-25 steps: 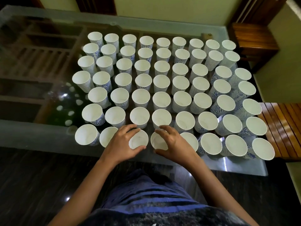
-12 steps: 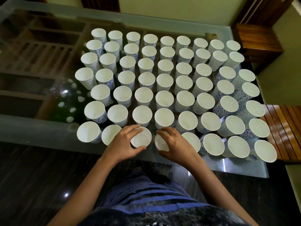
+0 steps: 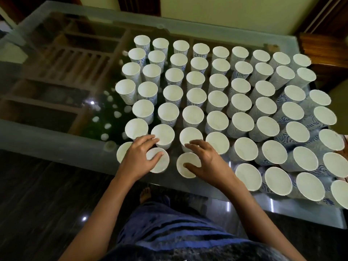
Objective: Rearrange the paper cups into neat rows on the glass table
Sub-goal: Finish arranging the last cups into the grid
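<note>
Paper cups (image 3: 196,98) are standing upright in rows on the glass table (image 3: 47,138). Left hand (image 3: 138,157) is gripping the near cup (image 3: 160,166) round its rim, right hand (image 3: 209,162) is gripping its neighbour (image 3: 185,171) just alongside, rims apart.

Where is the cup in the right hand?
Head view, low centre: the gripped cup stands in the nearest row on the glass table, under the right hand, right of the neighbour cup that the left hand holds.
</note>
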Tool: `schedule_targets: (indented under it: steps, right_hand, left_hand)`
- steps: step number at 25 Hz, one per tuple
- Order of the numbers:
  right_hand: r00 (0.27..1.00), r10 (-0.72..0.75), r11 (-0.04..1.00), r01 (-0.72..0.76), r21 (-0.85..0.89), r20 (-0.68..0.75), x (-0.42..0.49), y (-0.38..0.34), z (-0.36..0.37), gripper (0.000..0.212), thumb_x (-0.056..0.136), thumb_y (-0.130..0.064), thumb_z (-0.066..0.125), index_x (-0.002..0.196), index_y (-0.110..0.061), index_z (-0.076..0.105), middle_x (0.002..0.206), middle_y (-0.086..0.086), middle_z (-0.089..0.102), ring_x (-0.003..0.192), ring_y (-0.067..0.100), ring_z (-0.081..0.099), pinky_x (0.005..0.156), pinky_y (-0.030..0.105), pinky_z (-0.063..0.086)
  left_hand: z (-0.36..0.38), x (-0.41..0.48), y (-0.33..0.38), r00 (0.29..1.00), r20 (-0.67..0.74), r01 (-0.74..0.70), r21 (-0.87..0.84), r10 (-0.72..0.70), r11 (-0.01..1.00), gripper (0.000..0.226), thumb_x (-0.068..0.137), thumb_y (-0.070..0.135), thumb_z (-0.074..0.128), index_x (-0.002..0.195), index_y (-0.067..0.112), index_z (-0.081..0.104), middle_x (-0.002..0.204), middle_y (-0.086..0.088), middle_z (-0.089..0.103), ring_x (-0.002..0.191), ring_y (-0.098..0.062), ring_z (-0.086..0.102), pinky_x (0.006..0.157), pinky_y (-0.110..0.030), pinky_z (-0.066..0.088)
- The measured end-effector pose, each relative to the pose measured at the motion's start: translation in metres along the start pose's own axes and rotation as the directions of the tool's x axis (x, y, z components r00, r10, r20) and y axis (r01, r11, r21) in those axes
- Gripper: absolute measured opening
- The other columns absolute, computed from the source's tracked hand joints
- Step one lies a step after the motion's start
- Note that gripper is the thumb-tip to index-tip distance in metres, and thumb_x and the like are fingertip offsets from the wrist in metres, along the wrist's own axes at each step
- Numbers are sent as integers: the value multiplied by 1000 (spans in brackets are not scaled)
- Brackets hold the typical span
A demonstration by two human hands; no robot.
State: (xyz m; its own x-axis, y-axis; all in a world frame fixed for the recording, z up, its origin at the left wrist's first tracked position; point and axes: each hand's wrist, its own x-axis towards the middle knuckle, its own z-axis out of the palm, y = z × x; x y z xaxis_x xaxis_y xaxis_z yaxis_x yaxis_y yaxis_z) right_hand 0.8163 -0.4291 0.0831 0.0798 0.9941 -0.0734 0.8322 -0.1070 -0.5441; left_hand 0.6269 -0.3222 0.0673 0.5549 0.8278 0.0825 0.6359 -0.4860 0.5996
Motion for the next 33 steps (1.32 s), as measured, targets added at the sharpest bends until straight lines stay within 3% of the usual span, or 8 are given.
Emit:
schedule_targets:
  steps: [6,14,21,33]
  right_hand:
    - [996,18,999,-13,52,-89,86,-53,26,52,79,-23,72,126,-7,54,130,15,51,116,30,52,91,38,48]
    - [951,231,973,-230,29,-206,226,-111,50,51,82,-21,68,127,-4,52,133,16,48,119,30,47,96,34,39]
    - [901,380,922,-387,9,-211,275,-106,44,58,79,-19,70,131,-7,46,140,15,39,127,31,37,101,36,35]
    - [911,397,901,-409,-140,-110,300,-88,45,58,82,-24,65,134,-10,44,142,11,40,130,28,34,106,34,30]
  left_hand:
    - [-55,64,-83,999,2,52,12,-52,999,44,78,24,71,119,10,61,127,-7,55,119,-23,48,96,-27,33]
    - [-105,179,-163,984,168,-60,39,52,997,56,81,31,67,130,12,49,137,-7,44,127,-22,37,104,-31,31]
    - [-95,228,-175,966,247,-78,3,75,997,68,67,33,78,127,12,52,131,-9,49,121,-24,42,99,-31,34]
    - [-96,251,-180,947,297,-114,-42,122,993,63,68,25,77,125,8,55,135,-10,49,122,-24,46,103,-29,32]
